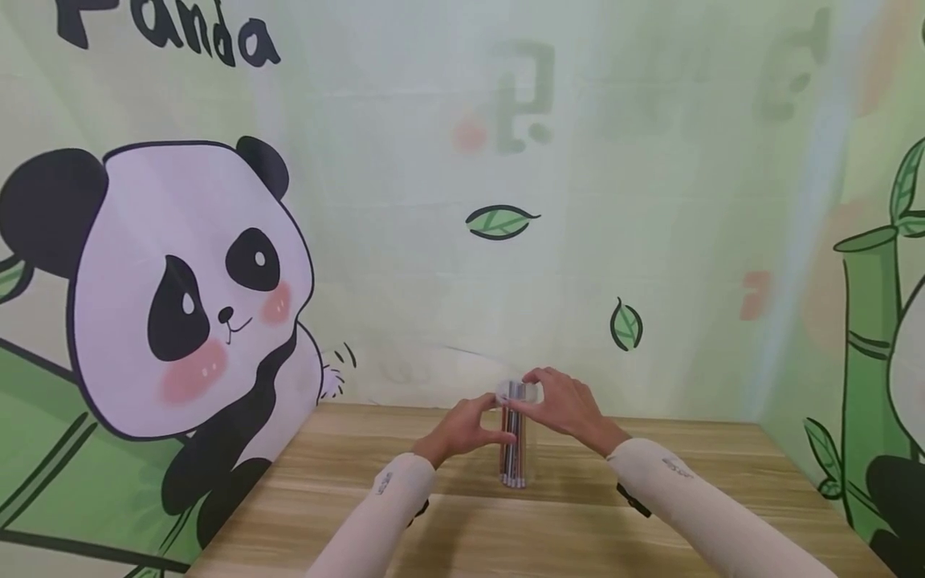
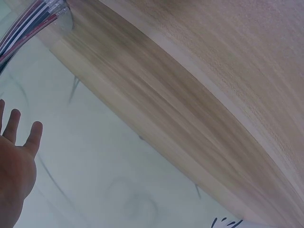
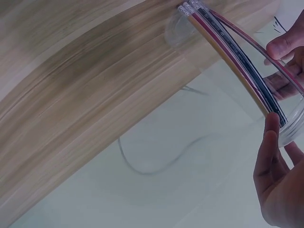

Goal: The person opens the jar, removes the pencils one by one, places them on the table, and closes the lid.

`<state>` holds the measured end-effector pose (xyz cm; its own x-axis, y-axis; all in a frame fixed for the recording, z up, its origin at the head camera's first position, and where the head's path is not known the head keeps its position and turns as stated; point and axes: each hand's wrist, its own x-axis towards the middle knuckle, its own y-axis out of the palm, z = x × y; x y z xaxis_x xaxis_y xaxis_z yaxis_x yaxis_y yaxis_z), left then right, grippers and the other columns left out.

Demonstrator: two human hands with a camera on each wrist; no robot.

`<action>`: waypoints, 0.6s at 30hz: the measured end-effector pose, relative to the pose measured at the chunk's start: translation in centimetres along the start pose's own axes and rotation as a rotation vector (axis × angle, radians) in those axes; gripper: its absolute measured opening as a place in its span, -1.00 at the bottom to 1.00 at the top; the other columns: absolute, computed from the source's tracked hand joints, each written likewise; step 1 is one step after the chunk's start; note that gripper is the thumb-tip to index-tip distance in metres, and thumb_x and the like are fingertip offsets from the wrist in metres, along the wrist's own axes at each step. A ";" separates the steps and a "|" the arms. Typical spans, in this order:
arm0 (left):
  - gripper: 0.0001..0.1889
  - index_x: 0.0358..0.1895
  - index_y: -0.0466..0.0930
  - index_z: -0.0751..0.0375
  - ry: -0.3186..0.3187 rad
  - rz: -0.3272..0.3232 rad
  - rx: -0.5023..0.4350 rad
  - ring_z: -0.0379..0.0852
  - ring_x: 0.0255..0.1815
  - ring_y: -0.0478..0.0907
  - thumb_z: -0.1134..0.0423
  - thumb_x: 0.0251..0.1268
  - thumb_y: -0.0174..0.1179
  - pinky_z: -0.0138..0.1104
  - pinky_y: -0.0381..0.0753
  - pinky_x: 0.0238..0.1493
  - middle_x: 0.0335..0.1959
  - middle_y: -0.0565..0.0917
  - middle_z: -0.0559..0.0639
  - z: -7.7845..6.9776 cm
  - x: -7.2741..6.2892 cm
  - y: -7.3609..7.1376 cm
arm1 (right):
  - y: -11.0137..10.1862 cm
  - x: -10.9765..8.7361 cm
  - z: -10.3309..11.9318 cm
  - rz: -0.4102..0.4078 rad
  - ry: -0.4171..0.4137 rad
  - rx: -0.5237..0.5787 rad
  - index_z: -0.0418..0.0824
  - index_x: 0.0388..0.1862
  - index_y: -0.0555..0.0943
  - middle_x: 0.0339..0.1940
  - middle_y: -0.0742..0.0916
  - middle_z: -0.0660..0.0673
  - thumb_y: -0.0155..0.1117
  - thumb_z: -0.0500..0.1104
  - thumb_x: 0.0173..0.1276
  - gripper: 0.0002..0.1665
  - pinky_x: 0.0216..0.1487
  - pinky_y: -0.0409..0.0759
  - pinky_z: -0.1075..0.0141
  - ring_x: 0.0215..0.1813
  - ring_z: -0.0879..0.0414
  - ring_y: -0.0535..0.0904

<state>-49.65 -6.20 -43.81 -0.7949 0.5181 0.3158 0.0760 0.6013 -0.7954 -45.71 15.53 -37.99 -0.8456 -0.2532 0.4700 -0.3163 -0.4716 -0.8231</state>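
A clear plastic container (image 1: 531,453), tall and round, stands near the back of the table with several pencils (image 1: 513,457) inside. Their silvery eraser ends point down toward its base (image 3: 176,33). My left hand (image 1: 462,425) grips the container from the left, its thumb along the wall; in the left wrist view, several fingers (image 2: 21,135) are spread apart. At the top end, my right hand (image 1: 571,403) pinches the clear round rim (image 3: 293,127) between thumb and fingers. In the right wrist view, the pencils (image 3: 242,61) look bent through the camera.
The wood-grain table (image 1: 347,482) ends just behind the container, against a pale green printed cloth (image 1: 405,265) with a panda, leaves and bamboo. Both forearms (image 1: 708,490) reach in from the front in light sleeves.
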 end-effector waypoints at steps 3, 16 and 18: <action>-0.18 0.50 0.40 0.05 0.010 0.000 -0.002 -0.01 0.44 0.49 -0.16 0.23 0.47 -0.04 0.47 0.42 0.42 0.57 -0.02 0.0 -0.1 0.0 | 0.0 0.0 0.2 0.022 0.004 0.006 -0.13 0.22 0.67 0.01 0.77 -0.15 0.40 0.27 0.33 -0.33 -0.33 0.58 0.26 -0.26 0.09 0.58; -0.19 0.49 0.41 0.06 0.016 0.003 0.003 -0.01 0.44 0.49 -0.11 0.23 0.49 -0.05 0.47 0.42 0.42 0.57 -0.02 0.0 -0.3 -0.3 | 0.3 -0.1 0.4 -0.039 0.022 -0.009 -0.15 0.08 0.63 -0.15 0.71 -0.09 0.46 0.44 0.19 -0.21 -0.41 0.48 0.32 -0.35 0.11 0.53; -0.19 0.50 0.40 0.05 0.024 0.002 0.000 -0.01 0.44 0.49 -0.11 0.23 0.49 -0.06 0.47 0.43 0.42 0.57 -0.02 -0.1 -0.2 -0.3 | 0.2 -0.1 0.3 -0.044 0.013 -0.003 -0.16 0.06 0.65 -0.16 0.72 -0.10 0.47 0.42 0.20 -0.24 -0.42 0.48 0.31 -0.36 0.11 0.52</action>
<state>-49.45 -6.50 -43.57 -0.7802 0.5338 0.3260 0.0778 0.6000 -0.7962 -45.53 15.19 -38.10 -0.8363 -0.2213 0.5016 -0.3545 -0.4796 -0.8027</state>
